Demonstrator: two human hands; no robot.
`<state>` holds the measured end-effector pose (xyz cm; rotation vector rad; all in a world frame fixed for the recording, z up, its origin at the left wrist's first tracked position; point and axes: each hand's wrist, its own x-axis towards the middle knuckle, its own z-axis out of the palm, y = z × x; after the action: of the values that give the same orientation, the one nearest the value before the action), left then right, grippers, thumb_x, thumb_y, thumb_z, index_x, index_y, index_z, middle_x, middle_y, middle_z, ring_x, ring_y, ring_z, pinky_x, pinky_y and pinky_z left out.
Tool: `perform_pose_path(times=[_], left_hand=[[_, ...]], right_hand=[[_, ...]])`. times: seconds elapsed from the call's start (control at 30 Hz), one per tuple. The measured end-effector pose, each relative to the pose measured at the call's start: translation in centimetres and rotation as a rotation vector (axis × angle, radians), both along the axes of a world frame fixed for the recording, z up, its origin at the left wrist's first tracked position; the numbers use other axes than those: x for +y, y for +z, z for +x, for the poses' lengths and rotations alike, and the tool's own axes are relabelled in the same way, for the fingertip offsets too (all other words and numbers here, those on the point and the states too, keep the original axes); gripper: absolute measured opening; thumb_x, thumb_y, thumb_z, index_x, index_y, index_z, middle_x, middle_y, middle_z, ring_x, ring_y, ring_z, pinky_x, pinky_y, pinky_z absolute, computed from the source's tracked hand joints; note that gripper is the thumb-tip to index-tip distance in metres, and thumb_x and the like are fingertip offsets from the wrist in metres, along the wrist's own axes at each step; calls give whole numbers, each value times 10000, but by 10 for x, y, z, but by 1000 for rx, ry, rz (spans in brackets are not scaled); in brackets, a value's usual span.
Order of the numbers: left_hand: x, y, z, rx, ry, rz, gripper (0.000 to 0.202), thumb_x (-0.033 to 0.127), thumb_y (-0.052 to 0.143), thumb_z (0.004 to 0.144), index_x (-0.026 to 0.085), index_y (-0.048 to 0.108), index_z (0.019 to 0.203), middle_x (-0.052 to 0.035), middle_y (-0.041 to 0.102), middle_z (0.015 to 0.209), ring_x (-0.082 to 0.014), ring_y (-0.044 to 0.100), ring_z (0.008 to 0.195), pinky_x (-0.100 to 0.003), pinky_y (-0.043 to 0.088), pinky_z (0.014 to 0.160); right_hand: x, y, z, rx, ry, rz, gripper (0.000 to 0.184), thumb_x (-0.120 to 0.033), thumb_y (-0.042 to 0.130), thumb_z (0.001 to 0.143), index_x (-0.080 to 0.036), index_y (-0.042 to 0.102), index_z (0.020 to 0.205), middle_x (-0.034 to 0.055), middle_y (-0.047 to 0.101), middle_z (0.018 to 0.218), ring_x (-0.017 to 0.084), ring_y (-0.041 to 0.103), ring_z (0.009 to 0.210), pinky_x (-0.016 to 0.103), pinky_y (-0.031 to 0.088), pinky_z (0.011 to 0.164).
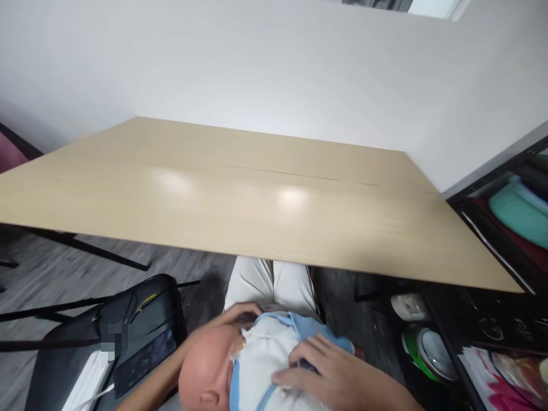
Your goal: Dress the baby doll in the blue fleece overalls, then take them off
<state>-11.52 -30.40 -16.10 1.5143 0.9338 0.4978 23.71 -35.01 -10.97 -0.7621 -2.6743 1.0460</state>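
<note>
A baby doll (205, 365) lies across my lap, its bald head toward the left. It wears a white outfit with light blue trim (261, 348). My left arm passes along the far side of the doll's head, and my left hand (244, 311) curls around its far side, fingers partly hidden. Across the doll's front lies my right hand (319, 365), thumb and fingers bent in on the clothing. A small dark patch shows between thumb and fingers; I cannot tell what it is. The doll's lower end is mostly hidden by my right hand and arm.
A wooden table (257, 200) stands ahead against a white wall. On my left, a black chair (64, 365) holds a phone (145, 362), cables and a white object. To the right, a dark shelf carries a green-and-white container (430, 354), papers (483, 371) and a teal item (520, 211).
</note>
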Motion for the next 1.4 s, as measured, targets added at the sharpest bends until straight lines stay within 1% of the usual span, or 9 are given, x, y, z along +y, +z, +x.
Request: perform_pose_path(times=[0.17,0.37,0.5,0.63,0.87,1.03,1.17,1.27,1.4], left_hand=[[10,20,-30,103,53,54,547,669,719,1096,237,784,1426,-160,769,1512,-355,703,1444,-554,527,1300],[-36,57,26,-137,-327,346,1030,682,1078,719,384,667,1616,-119,746,1570,-417,693,1470,-557,537,1308],[-41,40,40,-79,-234,326,863,679,1051,771,378,758,1525,-130,758,1541,-396,708,1436,-541,558,1255],[-28,32,20,-182,-157,112,558,681,924,934,299,850,1333,-144,812,1416,-370,742,1354,-525,567,1214],[-20,30,7,-405,-138,91,396,604,906,967,231,795,1040,-139,836,1111,-338,766,1197,-573,562,1197],[-9,44,-1,-413,-384,52,763,742,914,877,279,781,1468,-180,789,1398,-412,728,1322,-583,517,1247],[-4,46,4,-120,-72,-92,704,825,599,1060,241,769,1416,-163,758,1482,-404,678,1442,-528,490,1271],[-5,37,15,424,167,29,575,738,503,1110,212,726,1171,-170,803,1290,-383,732,1278,-496,515,1140],[-7,29,21,786,70,-8,624,749,355,1115,224,671,993,-176,820,1077,-388,779,1039,-447,490,902]], right_hand=[[0,22,-15,86,76,4,538,-555,661,1073,-398,697,1586,101,845,1230,347,783,1084,511,612,1085],[-2,20,-22,168,94,31,267,-322,653,960,-435,780,1166,-13,828,943,266,745,855,464,606,1032],[-24,-7,-12,150,10,141,132,-282,621,903,-390,669,844,-46,714,698,238,673,672,492,622,936],[-44,-51,13,254,-61,77,399,-473,726,807,-279,431,619,-75,452,457,213,494,408,557,582,719],[-29,-64,59,480,-295,-133,294,-502,867,696,-452,598,807,-31,627,655,390,744,668,798,592,929],[10,-37,30,557,-310,-470,452,-748,773,875,-504,765,1255,45,717,1578,453,645,1555,736,479,1307],[58,-28,-18,291,-385,-643,571,-676,390,1199,-314,731,1480,115,750,1564,316,673,1524,540,449,1365],[91,-37,-54,-4,-266,-621,483,-679,619,1124,-248,815,1220,96,851,1312,302,779,1268,421,581,1145],[119,-57,-92,-208,-179,-541,263,-380,837,1001,-233,772,1208,3,825,997,203,755,937,286,549,844]])
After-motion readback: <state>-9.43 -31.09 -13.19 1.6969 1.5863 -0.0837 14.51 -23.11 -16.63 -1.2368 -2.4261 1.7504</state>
